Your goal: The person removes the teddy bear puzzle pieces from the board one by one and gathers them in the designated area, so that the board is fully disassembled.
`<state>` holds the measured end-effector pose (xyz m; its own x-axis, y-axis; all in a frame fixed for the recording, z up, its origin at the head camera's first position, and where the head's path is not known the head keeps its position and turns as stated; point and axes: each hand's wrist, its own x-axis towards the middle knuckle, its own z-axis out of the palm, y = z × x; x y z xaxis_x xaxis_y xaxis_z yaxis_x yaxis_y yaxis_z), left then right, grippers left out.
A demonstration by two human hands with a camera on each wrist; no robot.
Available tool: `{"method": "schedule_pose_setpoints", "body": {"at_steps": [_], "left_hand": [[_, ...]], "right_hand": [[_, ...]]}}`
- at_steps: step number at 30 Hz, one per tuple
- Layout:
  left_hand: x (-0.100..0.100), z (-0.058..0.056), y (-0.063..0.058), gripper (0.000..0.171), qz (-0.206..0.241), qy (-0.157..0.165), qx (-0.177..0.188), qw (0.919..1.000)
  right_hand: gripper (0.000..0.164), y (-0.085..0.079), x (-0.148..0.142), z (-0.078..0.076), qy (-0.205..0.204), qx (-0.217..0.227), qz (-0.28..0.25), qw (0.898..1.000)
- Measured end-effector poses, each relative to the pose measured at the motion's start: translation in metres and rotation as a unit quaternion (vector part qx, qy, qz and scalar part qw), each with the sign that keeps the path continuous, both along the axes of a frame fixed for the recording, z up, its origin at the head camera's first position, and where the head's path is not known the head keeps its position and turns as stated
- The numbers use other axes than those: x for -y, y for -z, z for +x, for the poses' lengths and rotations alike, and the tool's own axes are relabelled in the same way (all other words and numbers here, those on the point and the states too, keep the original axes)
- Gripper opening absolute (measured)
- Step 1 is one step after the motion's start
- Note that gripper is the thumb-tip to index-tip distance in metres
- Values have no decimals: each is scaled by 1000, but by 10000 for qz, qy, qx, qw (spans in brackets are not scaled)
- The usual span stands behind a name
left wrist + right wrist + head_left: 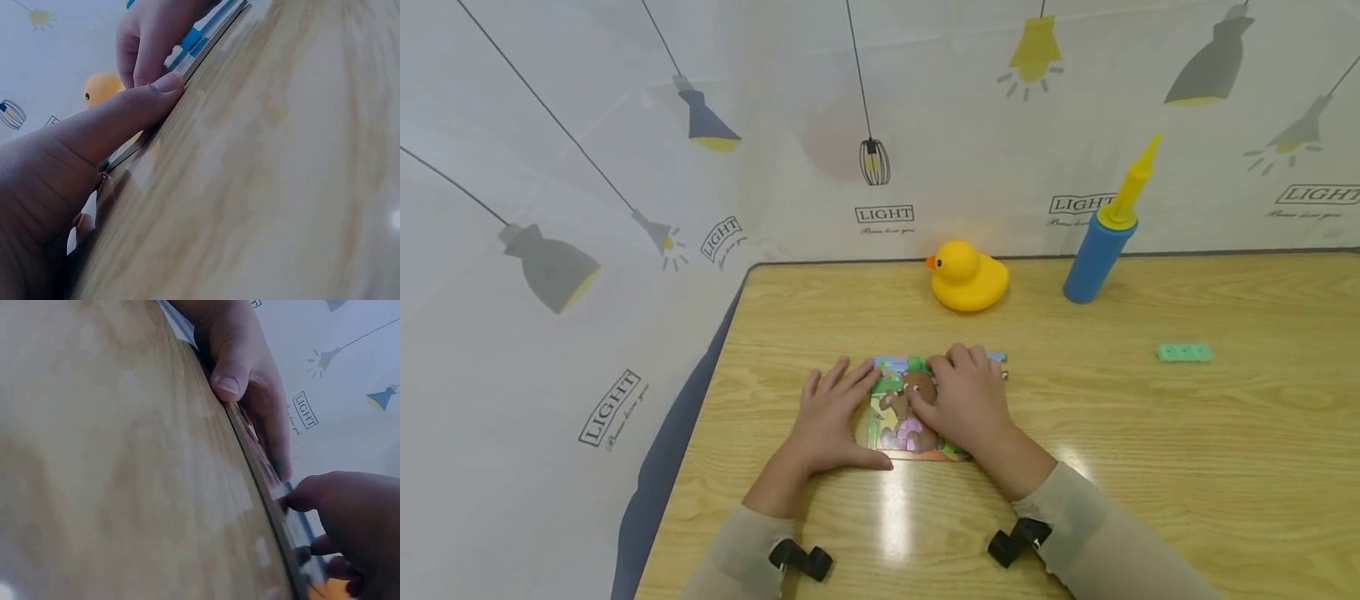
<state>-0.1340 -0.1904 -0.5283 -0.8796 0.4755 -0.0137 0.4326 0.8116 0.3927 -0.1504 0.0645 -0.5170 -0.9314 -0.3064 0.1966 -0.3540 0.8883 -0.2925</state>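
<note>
A jigsaw puzzle point(892, 423) with a brown bear picture lies flat on the table. My left hand point(826, 421) spreads around its left side, with fingertips at the upper left edge and the thumb point(125, 112) along the near edge. Over the right part of the puzzle is my right hand point(970, 404), its thumb resting on the bear picture and its fingers bent down toward the surface. In the right wrist view that thumb and the fingers stand apart, fingertips at the puzzle's surface. The right hand covers much of the puzzle's right side.
A yellow rubber duck point(968, 279) sits behind the puzzle, near the wall. To its right stands a blue hand pump point(1093, 258) with a yellow nozzle. A small green block point(1184, 352) lies farther right on the wooden table point(1150, 467). A lamp-patterned wall covering point(790, 167) borders the table.
</note>
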Motion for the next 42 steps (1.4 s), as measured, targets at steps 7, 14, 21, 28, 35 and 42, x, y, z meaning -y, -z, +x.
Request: {"method": "schedule_pose_setpoints", "body": {"at_steps": [7, 14, 21, 28, 35, 42], "left_hand": [[1, 0, 2, 137, 9, -14, 46, 10000], [2, -1, 4, 136, -13, -17, 24, 10000], [1, -1, 1, 137, 21, 0, 37, 10000], [0, -1, -1, 137, -27, 9, 24, 10000], [0, 0, 0, 136, -3, 12, 1, 10000], [1, 1, 0, 136, 52, 28, -23, 10000]], "right_hand": [[69, -6, -2, -4, -390, 863, -187, 9953], [73, -11, -5, -11, -348, 1507, -594, 9862], [73, -16, -9, -18, -317, 1973, -877, 9759], [74, -18, -10, -19, -337, 2125, -792, 9734], [74, -19, -11, -21, -306, 2212, -817, 9713], [73, -18, -12, -21, -345, 2143, -962, 9714]]}}
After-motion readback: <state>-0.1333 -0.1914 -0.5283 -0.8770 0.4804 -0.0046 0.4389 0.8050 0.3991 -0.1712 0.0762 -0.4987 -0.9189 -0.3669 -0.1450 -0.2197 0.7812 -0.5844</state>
